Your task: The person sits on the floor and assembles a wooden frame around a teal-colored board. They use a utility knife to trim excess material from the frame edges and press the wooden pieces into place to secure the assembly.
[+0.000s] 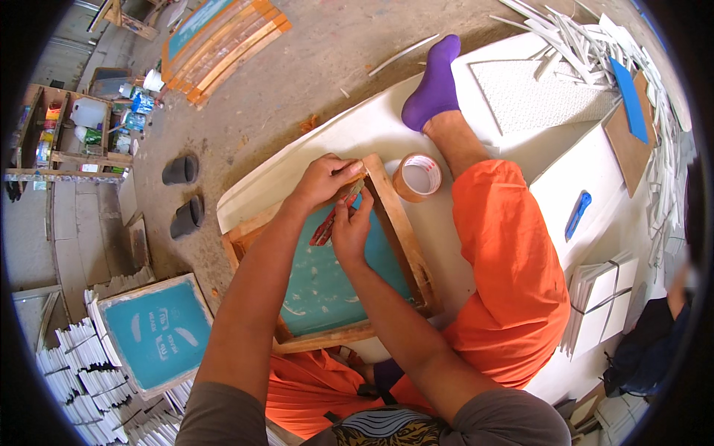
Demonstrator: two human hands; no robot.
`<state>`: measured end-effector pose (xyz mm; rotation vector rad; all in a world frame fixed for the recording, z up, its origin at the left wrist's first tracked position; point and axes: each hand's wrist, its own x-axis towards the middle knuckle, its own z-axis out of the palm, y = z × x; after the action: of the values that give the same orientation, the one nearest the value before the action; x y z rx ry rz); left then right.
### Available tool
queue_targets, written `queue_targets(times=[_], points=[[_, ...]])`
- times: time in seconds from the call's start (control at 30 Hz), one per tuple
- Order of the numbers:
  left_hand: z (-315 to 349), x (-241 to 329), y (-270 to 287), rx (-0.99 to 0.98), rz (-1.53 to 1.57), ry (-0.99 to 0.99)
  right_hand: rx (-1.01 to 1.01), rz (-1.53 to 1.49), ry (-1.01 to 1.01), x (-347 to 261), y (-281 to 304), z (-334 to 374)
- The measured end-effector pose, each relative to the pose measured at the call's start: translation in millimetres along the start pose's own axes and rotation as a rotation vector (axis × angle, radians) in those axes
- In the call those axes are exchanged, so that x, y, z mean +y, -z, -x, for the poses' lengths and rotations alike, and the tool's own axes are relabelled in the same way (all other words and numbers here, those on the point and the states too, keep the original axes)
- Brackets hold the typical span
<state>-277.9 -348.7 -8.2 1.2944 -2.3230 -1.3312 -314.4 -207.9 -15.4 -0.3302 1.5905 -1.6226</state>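
Observation:
A wooden screen-printing frame (405,245) with teal mesh (335,279) lies tilted in front of my crossed legs, its corner pointing away from me. At the far corner my left hand (329,178) is closed on the wood, thumb and fingers pressed near the tip. My right hand (351,232) grips red-handled pliers (323,229) just inside that corner. Their metal jaws reach up toward the frame's inner edge, close to my left fingers. What the jaws touch is too small to make out. A roll of brown tape (417,178) stands just right of the corner.
A blue utility knife (578,215) lies on the white sheet to the right, above strapped white boards (599,301). White offcuts (573,44) pile at upper right. Another teal screen (158,334) rests on stacks at left. Dark slippers (186,217) and orange wooden frames (227,48) are on the floor.

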Motion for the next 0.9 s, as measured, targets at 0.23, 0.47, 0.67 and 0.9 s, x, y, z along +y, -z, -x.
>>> queue_targets(times=[0.23,0.47,0.67,0.9], points=[[-1.9,14.9,7.5,-0.036,-0.157,-0.006,-0.009,0.026,0.04,-0.8,3.7,0.2],[-12.8,18.8,14.1,-0.121,-0.229,0.084,-0.038,0.015,-0.072,-13.6,1.8,6.0],[-19.5,23.6,16.3,-0.176,-0.206,0.174,-0.057,0.006,-0.048,-9.3,-1.5,9.1],[-18.7,19.2,15.9,-0.164,-0.19,0.188,-0.019,-0.048,-0.041,-1.3,-12.8,13.7]])
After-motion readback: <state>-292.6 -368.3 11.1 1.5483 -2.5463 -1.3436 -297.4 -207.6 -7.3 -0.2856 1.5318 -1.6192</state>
